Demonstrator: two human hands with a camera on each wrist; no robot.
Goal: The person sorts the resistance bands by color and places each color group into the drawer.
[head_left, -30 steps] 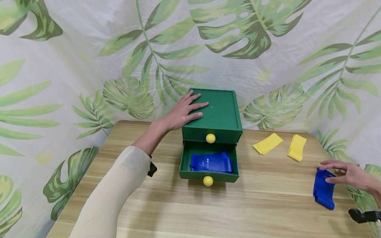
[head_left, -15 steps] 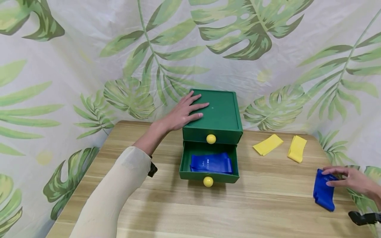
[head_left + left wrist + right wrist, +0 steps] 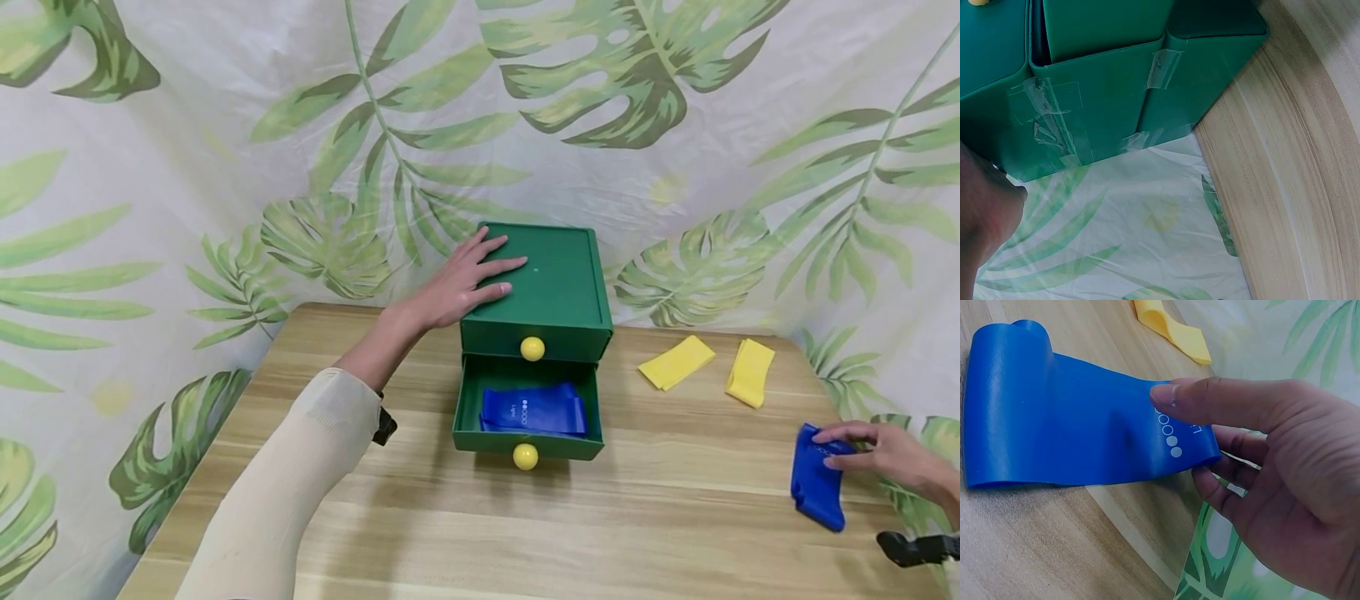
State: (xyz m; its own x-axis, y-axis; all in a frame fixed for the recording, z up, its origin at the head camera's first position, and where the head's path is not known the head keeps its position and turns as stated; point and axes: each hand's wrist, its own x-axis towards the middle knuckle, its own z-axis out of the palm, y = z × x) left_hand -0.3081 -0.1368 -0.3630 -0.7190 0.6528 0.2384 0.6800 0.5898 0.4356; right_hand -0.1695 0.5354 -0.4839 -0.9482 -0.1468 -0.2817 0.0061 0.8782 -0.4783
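My left hand [image 3: 459,285] rests with fingers spread on the top left of a green two-drawer cabinet [image 3: 562,287]. Its lower drawer [image 3: 480,442] is pulled out, and a folded blue resistance band [image 3: 540,410] marked "Light" lies inside. At the table's right side, my right hand [image 3: 896,454] pinches one end of another blue resistance band [image 3: 817,497]. In the right wrist view the thumb lies over the printed end of this band [image 3: 1091,419], with fingers beneath. Its far end is looped over and sits on the wood. Only part of the left hand [image 3: 988,209] shows in the left wrist view.
Two folded yellow bands, one slanted [image 3: 677,363] and one more upright [image 3: 750,372], lie on the wooden table [image 3: 660,517] right of the cabinet. A leaf-patterned cloth [image 3: 450,92] hangs behind the table. Clear tape [image 3: 1047,115] is stuck on the cabinet's side.
The right hand's fingers and thumb have closed on the near end of the blue resistance band, which has shifted very little. The left hand stays on the cabinet.
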